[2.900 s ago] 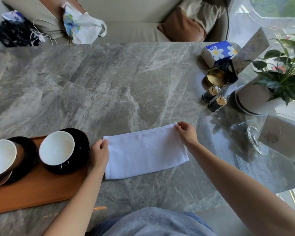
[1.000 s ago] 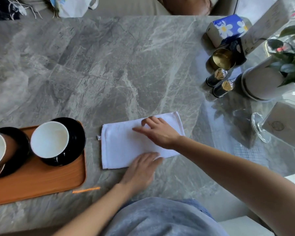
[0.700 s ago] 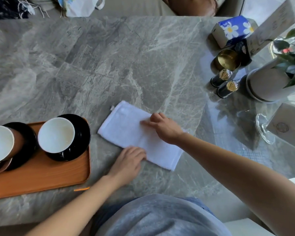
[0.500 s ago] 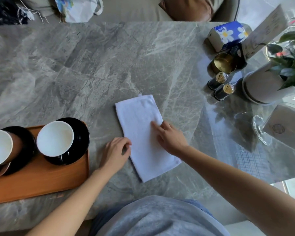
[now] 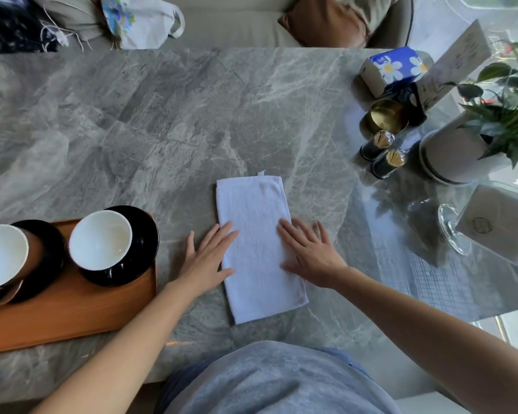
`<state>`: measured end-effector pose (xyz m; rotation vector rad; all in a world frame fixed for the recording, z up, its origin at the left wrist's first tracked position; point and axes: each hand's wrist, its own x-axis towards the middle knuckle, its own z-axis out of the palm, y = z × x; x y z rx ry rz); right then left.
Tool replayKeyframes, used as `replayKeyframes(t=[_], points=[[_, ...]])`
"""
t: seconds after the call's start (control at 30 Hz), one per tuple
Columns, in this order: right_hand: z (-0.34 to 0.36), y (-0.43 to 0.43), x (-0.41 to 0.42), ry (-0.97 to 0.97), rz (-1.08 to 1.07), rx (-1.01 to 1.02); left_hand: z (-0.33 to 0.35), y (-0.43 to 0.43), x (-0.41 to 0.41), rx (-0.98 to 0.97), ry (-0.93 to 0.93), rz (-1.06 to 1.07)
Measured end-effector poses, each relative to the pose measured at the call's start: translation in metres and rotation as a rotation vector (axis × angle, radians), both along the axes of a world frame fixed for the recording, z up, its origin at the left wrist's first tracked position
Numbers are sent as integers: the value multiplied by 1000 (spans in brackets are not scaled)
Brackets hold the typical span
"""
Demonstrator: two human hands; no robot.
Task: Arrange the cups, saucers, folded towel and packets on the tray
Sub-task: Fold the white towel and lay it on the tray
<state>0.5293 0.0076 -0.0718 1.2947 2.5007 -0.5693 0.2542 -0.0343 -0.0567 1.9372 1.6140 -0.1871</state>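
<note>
A white folded towel (image 5: 259, 243) lies lengthwise on the grey marble table (image 5: 174, 121), pointing away from me. My left hand (image 5: 205, 259) rests flat on its left edge, fingers spread. My right hand (image 5: 310, 255) lies flat on its right edge, fingers spread too. To the left stands an orange tray (image 5: 72, 312). On it a white cup (image 5: 100, 239) sits on a black saucer (image 5: 145, 234), and a second cup (image 5: 2, 252) on a second black saucer (image 5: 50, 252) is cut off by the frame's left edge. I see no packets.
At the right stand a potted plant (image 5: 461, 150), two small dark shakers (image 5: 382, 152), a gold tin (image 5: 386, 118), a blue flowered tissue box (image 5: 393, 67), a card stand (image 5: 458, 61) and a glass stand (image 5: 491, 225). A sofa with bags lies beyond the table's far edge.
The towel was folded narrower, then turned from lying crosswise to lying lengthwise. Both hands now lie flat on its two long edges. The tray and cups have not moved.
</note>
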Motion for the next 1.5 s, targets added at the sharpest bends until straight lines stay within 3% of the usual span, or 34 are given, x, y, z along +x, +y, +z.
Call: replayKeyframes(t=[0.17,0.3,0.37,0.53,0.87,1.0,1.13,1.27,1.4,1.5], points=[[7,-4,-5,21,-24,8,10,-1,7,88,21,5],[31,-23,-4,392,53,247,27,-27,19,461,-269,-58],[35,-43,3,448,120,244,27,-46,19,401,-302,-149],[30,-69,23,315,201,87,12,-70,8,152,-147,-275],[33,-79,19,302,153,159,1,-79,20,199,-55,-252],[31,-80,13,335,75,183,6,-75,23,194,-179,-63],[30,-79,10,355,-66,165,12,-63,26,22,-350,298],[31,-73,12,398,-86,138,19,-56,28,-47,-560,479],[37,-60,7,498,-285,110,30,-45,25,-17,-730,667],[48,-50,-4,605,-384,134,38,-36,26,78,-790,681]])
